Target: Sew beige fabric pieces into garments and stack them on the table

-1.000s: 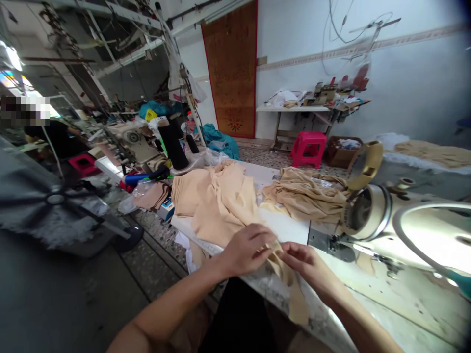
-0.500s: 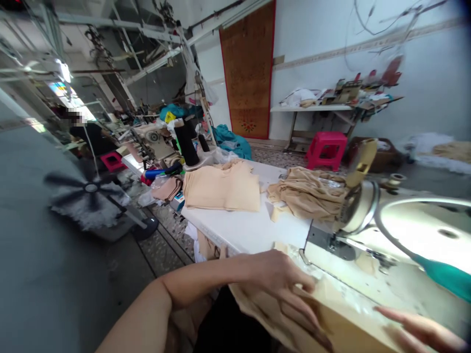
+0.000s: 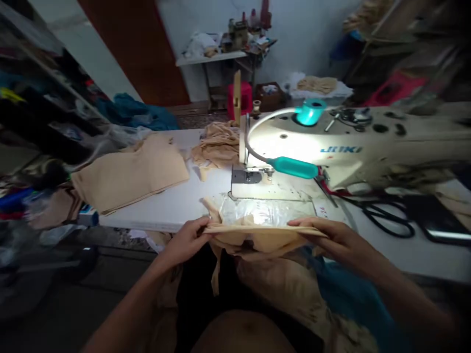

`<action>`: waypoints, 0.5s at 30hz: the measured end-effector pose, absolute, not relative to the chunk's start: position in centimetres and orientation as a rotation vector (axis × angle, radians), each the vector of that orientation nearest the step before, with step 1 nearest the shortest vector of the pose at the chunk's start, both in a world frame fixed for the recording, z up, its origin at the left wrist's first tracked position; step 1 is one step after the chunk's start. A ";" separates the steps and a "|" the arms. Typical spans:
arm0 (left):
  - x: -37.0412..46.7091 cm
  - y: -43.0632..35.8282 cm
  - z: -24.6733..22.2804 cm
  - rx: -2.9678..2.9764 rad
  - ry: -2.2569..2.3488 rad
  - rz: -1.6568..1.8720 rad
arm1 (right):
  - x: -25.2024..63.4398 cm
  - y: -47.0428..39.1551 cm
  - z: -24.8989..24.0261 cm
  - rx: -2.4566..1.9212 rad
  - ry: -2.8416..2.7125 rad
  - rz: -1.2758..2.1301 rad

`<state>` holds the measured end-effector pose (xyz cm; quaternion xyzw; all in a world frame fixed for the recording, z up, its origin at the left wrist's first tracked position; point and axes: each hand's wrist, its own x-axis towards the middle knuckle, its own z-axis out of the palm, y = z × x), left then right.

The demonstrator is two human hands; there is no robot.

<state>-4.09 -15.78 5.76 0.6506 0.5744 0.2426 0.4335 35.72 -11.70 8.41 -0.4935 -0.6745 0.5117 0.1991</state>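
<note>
A beige piece of fabric (image 3: 261, 239) is stretched between my two hands at the front edge of the sewing table. My left hand (image 3: 190, 239) pinches its left end, where a narrow strip dangles down. At the other end, my right hand (image 3: 333, 235) grips the cloth between thumb and fingers. Just beyond the fabric stands a sewing machine (image 3: 294, 142), its needle area lit by a lamp with a teal handle (image 3: 294, 167). More beige cloth (image 3: 287, 284) lies across my lap.
Folded beige fabric (image 3: 136, 171) lies on the white table (image 3: 154, 215) at left. A crumpled beige heap (image 3: 217, 144) sits left of the machine head. Black-handled scissors (image 3: 386, 215) and a dark flat object (image 3: 437, 215) are at right. A pink stool (image 3: 239, 98) stands behind.
My view has swung right toward the machine. The left hand has gone from reaching over the cloth to pinching its left end; the right hand now holds the other end, fabric stretched between.
</note>
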 end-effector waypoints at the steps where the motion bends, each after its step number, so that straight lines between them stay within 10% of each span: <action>1: -3.8 -16.4 5.7 1.482 1.424 0.641 | 35.8 -12.3 8.1 -1.406 -1.816 1.479; 8: -2.1 -16.7 8.5 1.104 1.478 0.788 | 34.4 -14.4 5.1 -1.467 -1.422 1.563; 15: -0.9 -7.6 7.5 2.097 2.030 0.268 | 31.4 -6.7 3.9 -1.893 -2.049 0.612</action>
